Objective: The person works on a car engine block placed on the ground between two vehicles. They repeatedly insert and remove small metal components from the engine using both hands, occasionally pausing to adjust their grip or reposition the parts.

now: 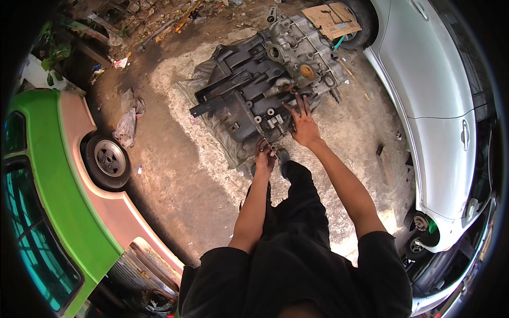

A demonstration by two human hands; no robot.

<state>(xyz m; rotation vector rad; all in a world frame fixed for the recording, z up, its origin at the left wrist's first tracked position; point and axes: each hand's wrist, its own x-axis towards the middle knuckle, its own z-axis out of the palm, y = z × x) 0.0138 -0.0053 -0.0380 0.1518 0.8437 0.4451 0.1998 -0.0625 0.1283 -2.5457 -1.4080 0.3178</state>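
Observation:
A large engine point(248, 82) lies on its side on a crumpled grey sheet point(221, 139) on the ground in front of me. Its near left part is a black pan-like cover point(231, 113); a bare grey metal casing point(297, 37) with an orange-brown round opening point(307, 72) forms the far right part. My right hand point(304, 127) rests on the engine's near right edge, fingers stretched and apart. At the near corner of the black cover my left hand point(263, 158) has its fingers bent together. A small thin thing shows beside those fingers, too small to name.
A green and pink car point(58, 153) stands at the left, a silver car point(435, 100) at the right. A cardboard sheet point(323, 21) with dark tools lies against a wheel at the far right. A crumpled rag point(126, 124) lies on the ground near the left car's wheel point(109, 159).

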